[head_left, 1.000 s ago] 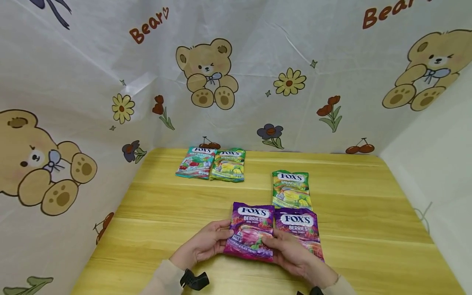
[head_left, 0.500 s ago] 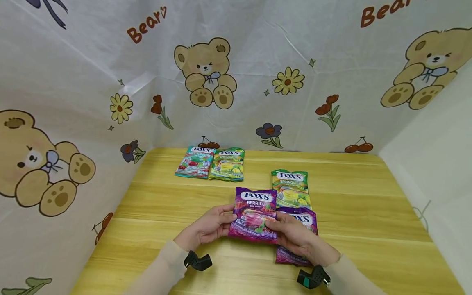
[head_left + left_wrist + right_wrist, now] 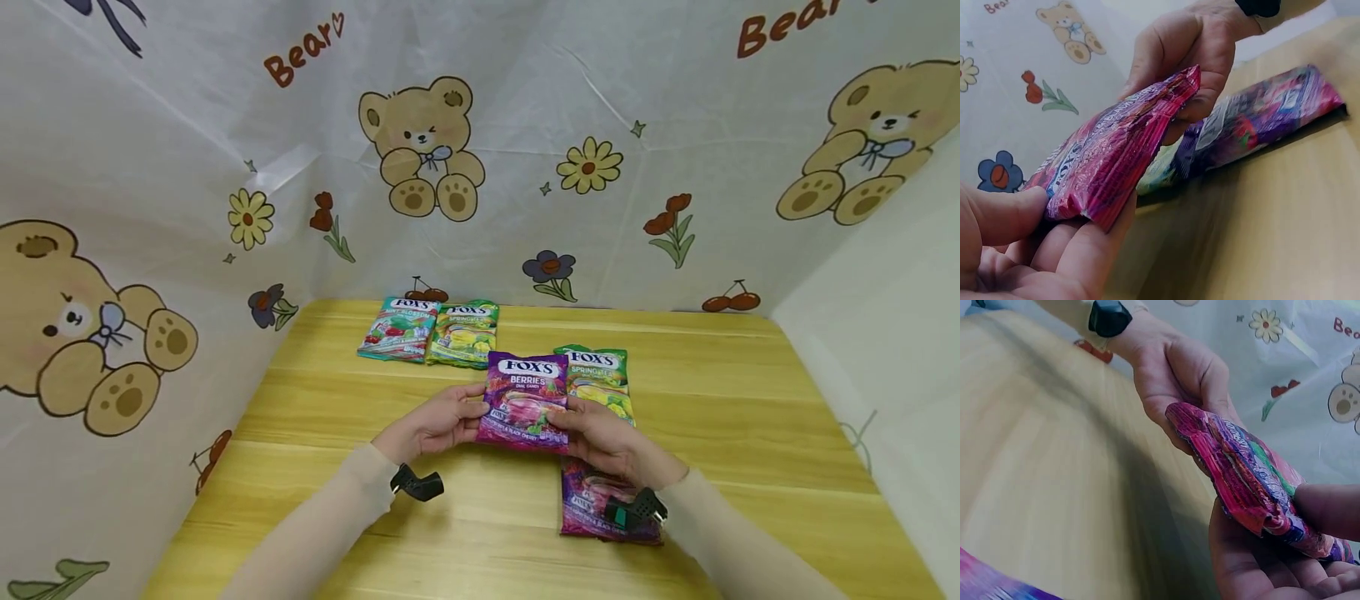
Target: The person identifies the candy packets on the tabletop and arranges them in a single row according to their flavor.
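A purple candy bag (image 3: 523, 402) marked Fox's Berries is held up over the table between both hands. My left hand (image 3: 442, 419) pinches its left edge, thumb on the front and fingers behind, as the left wrist view shows on the bag (image 3: 1116, 144). On the opposite edge my right hand (image 3: 603, 437) grips it the same way; in the right wrist view the thumb (image 3: 1329, 509) lies on the printed face. Beneath the right wrist lies a second purple Berries bag (image 3: 588, 504), partly covered by that hand. A green Spring Tea bag (image 3: 600, 385) sits behind the held one, its left part hidden.
At the table's back left, a teal candy bag (image 3: 399, 331) and another green Spring Tea bag (image 3: 463, 335) lie side by side. The wooden table (image 3: 750, 417) meets a bear-print sheet (image 3: 510, 250) at the back and a white wall (image 3: 885, 333) on the right.
Both hands have carried the held Berries bag up off the front area, away from me and slightly right. It now overlaps the right-hand green bag. The other bags stay where they were.
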`<state>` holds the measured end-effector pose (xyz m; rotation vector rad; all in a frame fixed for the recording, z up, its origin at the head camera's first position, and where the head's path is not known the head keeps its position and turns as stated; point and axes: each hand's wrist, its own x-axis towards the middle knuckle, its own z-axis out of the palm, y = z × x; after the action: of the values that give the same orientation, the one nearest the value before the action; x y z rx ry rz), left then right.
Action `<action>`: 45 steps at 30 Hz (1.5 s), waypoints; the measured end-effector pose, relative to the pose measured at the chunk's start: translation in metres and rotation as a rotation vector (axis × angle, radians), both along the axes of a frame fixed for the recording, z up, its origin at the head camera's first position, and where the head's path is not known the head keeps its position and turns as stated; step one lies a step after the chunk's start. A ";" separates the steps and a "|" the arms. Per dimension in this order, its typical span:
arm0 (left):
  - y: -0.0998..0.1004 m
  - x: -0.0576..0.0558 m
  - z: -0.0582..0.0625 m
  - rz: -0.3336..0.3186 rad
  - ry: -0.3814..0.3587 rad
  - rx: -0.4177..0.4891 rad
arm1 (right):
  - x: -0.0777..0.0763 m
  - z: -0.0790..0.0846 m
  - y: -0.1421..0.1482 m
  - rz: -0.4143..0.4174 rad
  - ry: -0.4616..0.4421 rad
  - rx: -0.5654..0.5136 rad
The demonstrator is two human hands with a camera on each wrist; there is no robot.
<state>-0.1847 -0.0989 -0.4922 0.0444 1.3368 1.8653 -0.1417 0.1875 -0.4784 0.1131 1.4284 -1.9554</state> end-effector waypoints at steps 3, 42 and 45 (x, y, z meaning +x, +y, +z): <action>0.003 -0.012 -0.001 -0.009 0.005 -0.011 | -0.012 -0.002 0.002 -0.003 0.001 0.006; 0.052 -0.121 0.000 0.304 0.072 -0.370 | -0.143 -0.011 0.009 -0.117 0.037 0.161; 0.055 -0.126 0.001 0.300 0.076 -0.392 | -0.148 -0.012 0.008 -0.134 0.026 0.168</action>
<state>-0.3109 -0.0435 -0.4913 -0.3048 1.8214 1.8188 -0.2894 0.1951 -0.4906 0.2673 1.6388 -1.9458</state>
